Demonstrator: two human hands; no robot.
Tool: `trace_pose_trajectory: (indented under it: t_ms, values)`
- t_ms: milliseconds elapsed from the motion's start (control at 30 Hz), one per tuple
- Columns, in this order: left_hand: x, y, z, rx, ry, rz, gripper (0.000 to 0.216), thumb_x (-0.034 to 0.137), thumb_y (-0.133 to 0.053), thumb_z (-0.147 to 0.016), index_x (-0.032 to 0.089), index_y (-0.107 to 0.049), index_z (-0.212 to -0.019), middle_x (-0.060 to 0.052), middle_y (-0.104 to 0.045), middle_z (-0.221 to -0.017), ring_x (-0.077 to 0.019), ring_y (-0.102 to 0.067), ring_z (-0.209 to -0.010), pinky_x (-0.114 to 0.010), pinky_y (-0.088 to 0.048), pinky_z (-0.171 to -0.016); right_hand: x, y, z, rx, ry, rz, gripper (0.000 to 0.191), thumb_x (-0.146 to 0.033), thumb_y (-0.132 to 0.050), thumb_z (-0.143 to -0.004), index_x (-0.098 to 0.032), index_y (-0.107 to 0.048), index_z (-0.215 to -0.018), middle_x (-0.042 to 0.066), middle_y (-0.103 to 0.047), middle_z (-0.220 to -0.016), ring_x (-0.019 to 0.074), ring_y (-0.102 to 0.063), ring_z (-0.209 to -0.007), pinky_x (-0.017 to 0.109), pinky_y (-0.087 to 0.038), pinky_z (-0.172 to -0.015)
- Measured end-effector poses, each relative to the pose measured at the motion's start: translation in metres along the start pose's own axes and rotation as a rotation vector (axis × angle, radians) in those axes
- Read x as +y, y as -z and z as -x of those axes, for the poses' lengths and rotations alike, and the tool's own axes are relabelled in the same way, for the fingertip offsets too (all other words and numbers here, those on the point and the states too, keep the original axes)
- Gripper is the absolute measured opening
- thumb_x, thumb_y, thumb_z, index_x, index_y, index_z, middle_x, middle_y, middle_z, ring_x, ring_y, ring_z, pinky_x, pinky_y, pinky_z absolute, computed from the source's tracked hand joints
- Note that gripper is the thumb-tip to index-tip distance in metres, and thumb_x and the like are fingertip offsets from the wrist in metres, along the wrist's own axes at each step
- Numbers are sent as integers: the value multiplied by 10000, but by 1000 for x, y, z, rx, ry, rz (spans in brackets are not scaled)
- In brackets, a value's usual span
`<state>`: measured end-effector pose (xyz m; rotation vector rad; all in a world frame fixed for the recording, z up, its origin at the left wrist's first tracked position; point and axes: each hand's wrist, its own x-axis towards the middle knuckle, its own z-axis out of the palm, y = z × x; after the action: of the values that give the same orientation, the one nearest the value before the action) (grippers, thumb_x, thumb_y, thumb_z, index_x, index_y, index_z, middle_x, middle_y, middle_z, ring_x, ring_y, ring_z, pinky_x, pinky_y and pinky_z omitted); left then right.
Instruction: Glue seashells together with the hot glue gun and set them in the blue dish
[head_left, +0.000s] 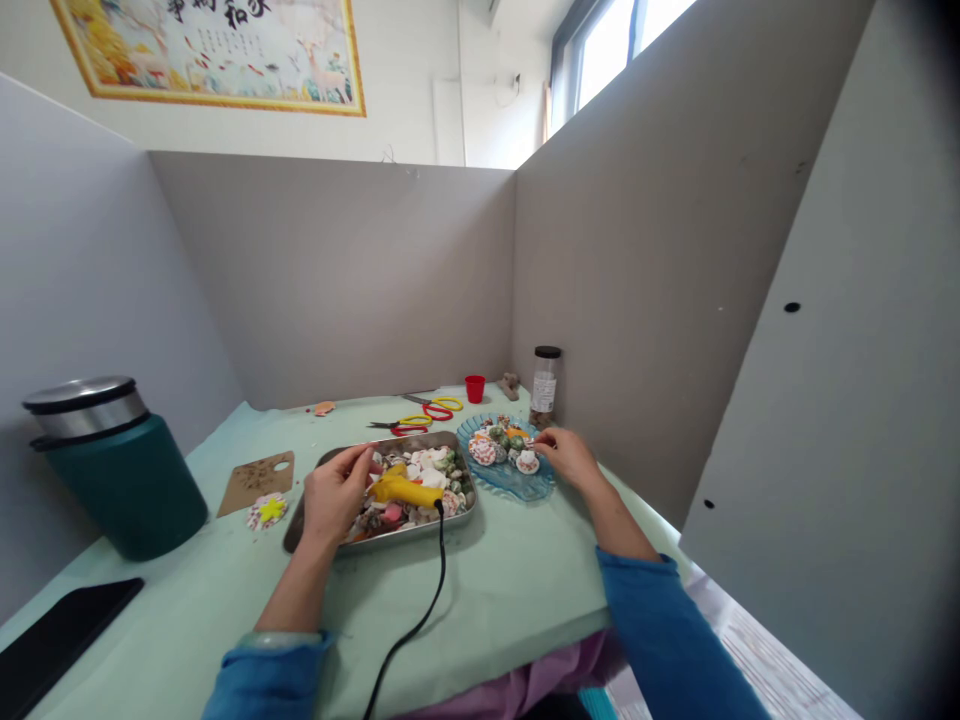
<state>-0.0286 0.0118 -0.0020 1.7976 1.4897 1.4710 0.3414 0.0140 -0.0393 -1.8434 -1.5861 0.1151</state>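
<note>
Over the tray (300, 530), the left hand (334, 492) is closed around one end of a yellow glue gun (405, 489). The gun lies low across the heap of shells (431, 470), and its black cord (427, 610) trails off the near table edge. Just right of the tray, the right hand (568, 455) rests at the rim of a blue plate (517, 485). Its fingertips are at a pale shell (527, 461), perhaps pinching it, though I cannot tell from here. Scissors (420, 415), a red cup (475, 388) and a jar (544, 385) stand behind. A green canister (124, 470) sits far left.
</note>
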Motion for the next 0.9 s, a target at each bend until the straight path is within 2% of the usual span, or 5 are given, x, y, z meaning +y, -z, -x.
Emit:
trace_pose_trajectory:
  t_ms: [200, 333, 533, 733, 900]
  values:
    - [1, 0, -1, 9, 22, 54, 432, 520, -574, -747, 174, -717, -962, -34, -710, -704, -161, -589, -601, -241, -473, -594, -3, 9, 3, 65, -1, -17, 224, -324, -533, -831, -193, -714, -820, 59, -718, -836, 192, -615, -743, 262, -381, -636]
    - [8, 1, -1, 83, 103, 146, 426, 508, -617, -710, 151, -722, -917, -37, -703, -667, -147, -568, -565, -241, -465, -581, -40, 13, 16, 119, 57, -87, 320, -383, -452, -885, -175, -695, -886, 67, -703, -862, 193, -604, -775, 271, -408, -685]
    - [6, 5, -5, 210, 147, 183, 401, 530, -633, -708, 134, -693, -704, -40, -673, -589, -144, -579, -543, -236, -451, -558, -155, -14, 52, -259, 641, -121, 250, -409, -549, -863, -207, -682, -923, 62, -685, -929, 204, -595, -914, 278, -412, -772]
    - [-1, 7, -8, 258, 192, 386, 498, 584, -536, -771, 110, -656, -680, -58, -646, -552, -133, -545, -477, -248, -450, -515, -184, -45, 51, -445, 418, 115, 263, -344, -593, -806, -204, -644, -1023, 101, -705, -922, 248, -637, -852, 285, -409, -674]
    - [-3, 7, -11, 321, 160, 378, 373, 430, -586, -753, 109, -651, -931, -52, -686, -716, -97, -530, -489, -223, -442, -516, -153, -30, 34, -531, 131, -804, 329, -492, -568, -807, -189, -618, -926, 44, -658, -782, 173, -597, -674, 252, -425, -559]
